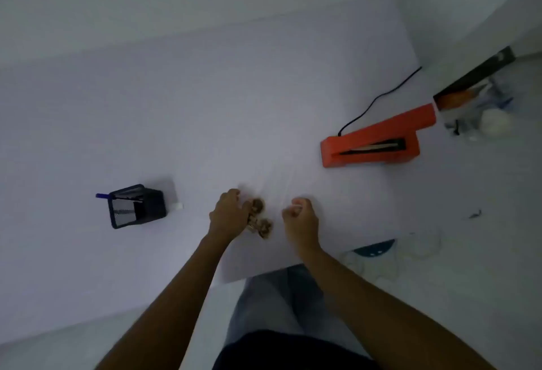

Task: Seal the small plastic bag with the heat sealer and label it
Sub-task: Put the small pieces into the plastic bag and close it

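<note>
A small clear plastic bag holding brown lumpy pieces lies on the white table near its front edge. The film itself is barely visible. My left hand rests on the bag's left side, fingers curled around it. My right hand is just to the right of the brown pieces, fingers closed and pinching what looks like the bag's pale edge. The orange heat sealer sits further back on the right, its black cord trailing to the table's far edge.
A black mesh pen holder with a blue pen stands to the left, a small white object beside it. A dark box and clutter lie off the table at the right. My legs are below the table edge.
</note>
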Tool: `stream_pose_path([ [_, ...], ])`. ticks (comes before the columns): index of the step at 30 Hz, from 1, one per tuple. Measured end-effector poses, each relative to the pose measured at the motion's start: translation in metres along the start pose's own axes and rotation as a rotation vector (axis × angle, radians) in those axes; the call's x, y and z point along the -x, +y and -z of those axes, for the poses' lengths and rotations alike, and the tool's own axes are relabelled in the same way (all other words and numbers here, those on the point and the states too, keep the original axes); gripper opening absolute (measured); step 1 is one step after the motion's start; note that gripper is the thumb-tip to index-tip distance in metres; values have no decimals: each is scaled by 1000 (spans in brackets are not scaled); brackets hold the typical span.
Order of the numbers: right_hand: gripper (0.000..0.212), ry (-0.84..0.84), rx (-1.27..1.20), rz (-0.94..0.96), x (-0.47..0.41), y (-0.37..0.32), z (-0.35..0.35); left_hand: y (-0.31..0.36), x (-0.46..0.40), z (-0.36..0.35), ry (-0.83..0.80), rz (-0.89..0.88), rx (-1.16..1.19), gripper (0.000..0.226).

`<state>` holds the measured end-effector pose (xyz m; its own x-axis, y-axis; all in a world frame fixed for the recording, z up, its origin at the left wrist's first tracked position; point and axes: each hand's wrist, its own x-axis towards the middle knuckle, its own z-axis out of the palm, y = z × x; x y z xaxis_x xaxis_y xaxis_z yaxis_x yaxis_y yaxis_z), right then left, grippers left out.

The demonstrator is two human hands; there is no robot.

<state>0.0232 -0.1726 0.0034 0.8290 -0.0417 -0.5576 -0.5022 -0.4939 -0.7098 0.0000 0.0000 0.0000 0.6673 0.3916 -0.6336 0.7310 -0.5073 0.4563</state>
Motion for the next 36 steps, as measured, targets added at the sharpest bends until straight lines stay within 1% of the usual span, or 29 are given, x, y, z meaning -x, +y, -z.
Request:
stream_pose_path([
  [2,27,18,-26,-66,1,0,-7,0,-1,1,9,18,-7,44],
  [4,27,-34,-35,-95,3,1,-15,-3,0,1,4,13,38,37],
  [5,23,-66,-33,-86,2,0,-18,-5,0,0,19,-5,55,32],
  [8,8,-68,-46,21,-1,-2,-16,-5,4,6,83,-68,107,19],
  [10,6,-48,-54,103,-2,-3,-10,-7,9,10,99,-120,166,13],
  [13,4,-35,-72,239,0,-7,4,-15,18,17,114,-266,242,8],
  [15,3,-49,-74,298,1,-8,12,-21,23,21,94,-331,277,8],
  [19,4,-56,-54,362,-3,-10,15,-24,25,24,83,-391,294,10],
  [21,3,-62,-38,399,-5,-13,13,-23,23,25,77,-409,299,10],
  [24,4,-73,-34,394,-8,-9,11,-20,21,27,33,-410,302,10],
  [27,3,-89,-35,402,-6,-6,10,-16,21,27,-39,-382,325,18],
  [31,6,-117,-61,428,-2,-6,10,-12,18,26,-151,-321,348,39],
  [33,5,-134,-71,426,-2,-5,9,-10,18,24,-185,-325,346,47],
  [35,3,-162,-81,418,-3,-3,7,-11,16,20,-185,-359,307,45],
  [36,4,-177,-79,412,-3,-2,6,-11,15,20,-185,-381,273,42],
])
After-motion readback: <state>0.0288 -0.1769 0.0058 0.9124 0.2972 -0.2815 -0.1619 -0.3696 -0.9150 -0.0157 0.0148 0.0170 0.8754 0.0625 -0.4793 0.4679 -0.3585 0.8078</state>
